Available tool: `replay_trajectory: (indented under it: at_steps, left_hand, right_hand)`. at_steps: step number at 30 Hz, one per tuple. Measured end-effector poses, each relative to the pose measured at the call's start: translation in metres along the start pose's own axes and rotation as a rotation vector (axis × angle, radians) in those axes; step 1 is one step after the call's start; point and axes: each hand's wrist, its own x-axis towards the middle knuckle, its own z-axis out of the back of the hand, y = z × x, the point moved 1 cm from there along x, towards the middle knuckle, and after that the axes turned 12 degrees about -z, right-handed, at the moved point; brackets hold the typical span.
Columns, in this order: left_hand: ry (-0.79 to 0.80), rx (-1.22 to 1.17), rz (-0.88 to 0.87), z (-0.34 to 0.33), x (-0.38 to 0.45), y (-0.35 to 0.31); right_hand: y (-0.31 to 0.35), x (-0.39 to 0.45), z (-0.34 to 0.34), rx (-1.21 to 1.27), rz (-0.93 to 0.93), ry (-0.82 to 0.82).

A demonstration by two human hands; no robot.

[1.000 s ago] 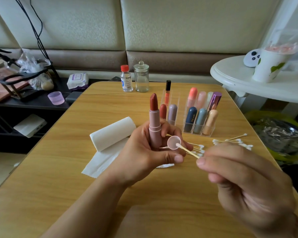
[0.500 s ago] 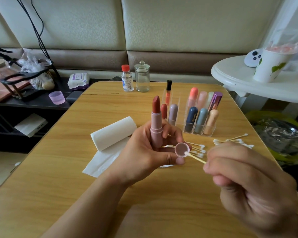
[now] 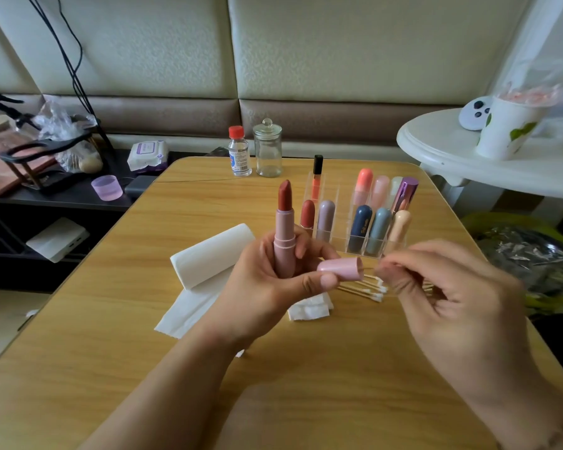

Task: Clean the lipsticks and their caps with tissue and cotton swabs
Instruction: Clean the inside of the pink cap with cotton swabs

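My left hand (image 3: pixel 264 287) grips a pink lipstick (image 3: pixel 284 235) upright, its dark red bullet wound out. The same hand pinches the pink cap (image 3: pixel 340 267) between thumb and fingers; the cap lies sideways with its mouth to the right. My right hand (image 3: pixel 452 297) has its fingertips pinched together right at the cap's mouth, holding a cotton swab that is blurred and mostly hidden. Loose cotton swabs (image 3: pixel 368 289) lie on the table below the cap. A tissue roll (image 3: pixel 212 254) and a small folded tissue piece (image 3: pixel 309 308) lie beside my left hand.
A clear organizer (image 3: pixel 342 228) with several capped lipsticks stands behind my hands on the wooden table (image 3: pixel 111 319). A red-capped bottle (image 3: pixel 239 151) and a glass jar (image 3: pixel 268 149) stand at the far edge. A white side table (image 3: pixel 468 164) is at the right.
The cap has turned from facing me to lying sideways, mouth to the right. My right hand has risen and closed in on the cap's mouth with the swab.
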Motion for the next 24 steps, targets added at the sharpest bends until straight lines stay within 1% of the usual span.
replay_trajectory:
  at_steps: [2,4,8,10,11,13,15,17,19,21,23,24]
  left_hand:
    - [-0.031,0.044,-0.01,0.0009,0.0004,-0.0025]
    - [-0.021,0.111,-0.016,0.0013,0.0009,-0.0056]
    - [0.015,0.186,-0.014,0.0012,0.0025,-0.0079]
    - [0.001,0.215,-0.025,0.0025,0.0023,-0.0063]
    - [-0.002,0.223,-0.029,0.0026,0.0021,-0.0062]
    - [-0.008,0.227,-0.024,0.003,0.0016,-0.0043]
    - [-0.016,0.23,-0.022,0.0031,0.0018,-0.0023]
    - [-0.017,0.224,-0.034,0.0041,0.0022,-0.0007]
    - [-0.01,0.213,-0.049,0.0048,0.003,-0.0024]
    - [0.014,0.242,-0.051,0.0058,0.0033,-0.0038]
    - [0.034,0.238,-0.04,0.0073,0.0032,-0.0026]
    - [0.034,0.225,-0.035,0.0082,0.0028,-0.0009]
  right_hand:
    - [-0.0003,-0.0008,-0.0025,0.001,-0.014,0.131]
    - [0.0006,-0.0028,-0.0062,0.047,-0.022,0.244]
    - [-0.0002,-0.0016,-0.0053,0.061,-0.107,0.297]
    - [0.0,-0.0011,-0.0031,0.09,-0.143,0.369]
    - [-0.0002,-0.0014,-0.0027,0.148,-0.162,0.404]
    - [-0.0022,-0.0015,-0.0023,0.284,-0.23,0.394]
    - [-0.0045,-0.0017,-0.0044,0.281,-0.263,0.343]
    - [-0.0044,-0.003,-0.0082,0.229,-0.255,0.391]
    - [-0.0035,-0.0035,-0.0085,0.307,-0.267,0.452]
    - [-0.0045,-0.0016,-0.0063,0.4,-0.326,0.422]
    - [-0.0056,-0.0015,-0.0075,0.36,-0.34,0.38]
    - [-0.0058,-0.0026,-0.0096,0.32,-0.333,0.397]
